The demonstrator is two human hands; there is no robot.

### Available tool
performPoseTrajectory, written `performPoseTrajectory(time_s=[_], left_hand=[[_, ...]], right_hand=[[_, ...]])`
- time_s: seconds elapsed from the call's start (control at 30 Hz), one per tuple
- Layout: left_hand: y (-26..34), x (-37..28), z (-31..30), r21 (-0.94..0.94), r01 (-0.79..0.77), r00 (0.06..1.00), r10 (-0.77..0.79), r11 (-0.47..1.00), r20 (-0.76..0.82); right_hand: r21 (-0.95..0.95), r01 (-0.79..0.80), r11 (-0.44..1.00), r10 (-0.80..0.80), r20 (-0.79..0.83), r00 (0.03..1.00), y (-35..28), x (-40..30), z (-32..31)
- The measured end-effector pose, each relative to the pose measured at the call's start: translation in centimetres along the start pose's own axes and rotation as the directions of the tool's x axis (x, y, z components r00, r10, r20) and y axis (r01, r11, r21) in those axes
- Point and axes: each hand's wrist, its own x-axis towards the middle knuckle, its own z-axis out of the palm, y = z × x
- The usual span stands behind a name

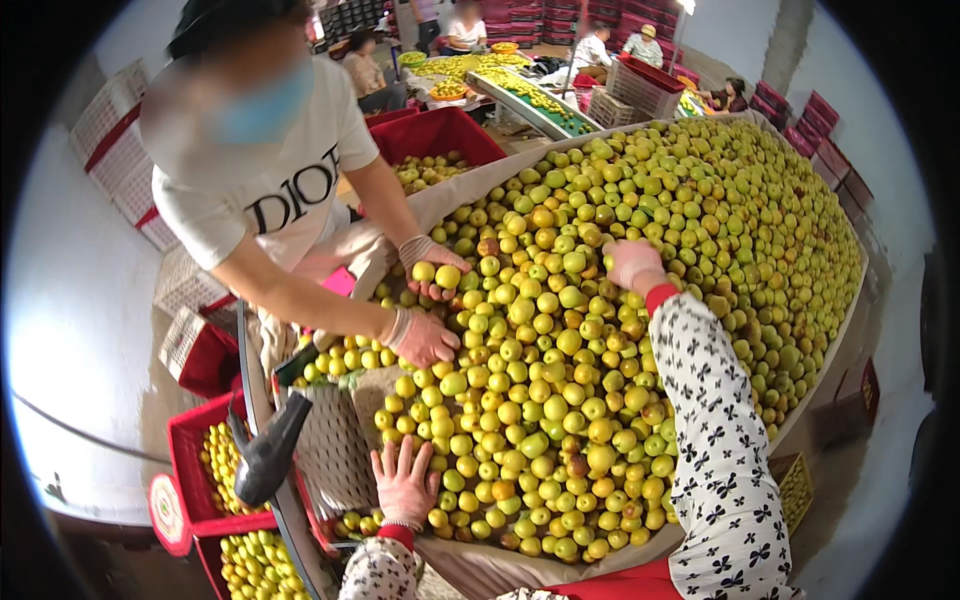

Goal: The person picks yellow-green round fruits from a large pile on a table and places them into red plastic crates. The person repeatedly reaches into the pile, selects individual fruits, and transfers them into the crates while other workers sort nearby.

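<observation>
A broad heap of yellow-green jujubes, some with brown patches, lies on a cloth-lined table. My left hand, in a thin pale glove, rests palm down at the near left border of the heap. Its fingers are spread and hold nothing, with jujubes touching its right side. Beside it is a dark perforated mesh sheet. My right hand, gloved too, reaches far into the middle of the heap. Its fingers curl round a jujube, which is mostly hidden.
Across the heap, a masked co-worker's hands handle jujubes, two in one palm. A black hair dryer-like tool hangs at the left edge above red-lined crates of fruit. Farther back are a sorting conveyor, seated people and stacked crates.
</observation>
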Motion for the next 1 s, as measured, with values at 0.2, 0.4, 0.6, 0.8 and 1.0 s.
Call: performPoseTrajectory(time_s=[0.2, 0.4, 0.6, 0.8, 1.0], left_hand=[[0.2, 0.7, 1.7, -0.022, -0.007, 0.996, 0.005, 1.0, -0.09], [-0.3, -0.1, 2.1, -0.16, 0.079, 0.99, -0.096, 0.984, -0.102], [5.4, -0.5, -1.7, -0.184, -0.243, 0.935, 0.281, 0.952, 0.215], [-0.7, -0.4, -0.6, -0.07, -0.183, 0.968, 0.192, 0.981, 0.161], [-6.5, -1.2, -2.7, 0.004, 0.024, 0.944, -0.024, 1.0, 0.33]], right_hand=[[-0.142, 0.048, 0.989, -0.068, -0.139, 0.988, -0.4, -7.4, 4.0], [0.191, 0.1, 0.976, -0.057, -0.22, 0.974, -3.3, -17.4, 0.8], [0.967, -0.163, -0.198, -0.381, 0.078, 0.921, -8.3, -29.4, 7.4], [0.568, -0.584, -0.58, -0.608, 0.175, 0.774, -12.8, -38.1, 14.8], [0.447, -0.551, -0.705, -0.555, 0.136, 0.821, -12.9, -40.1, 18.4]])
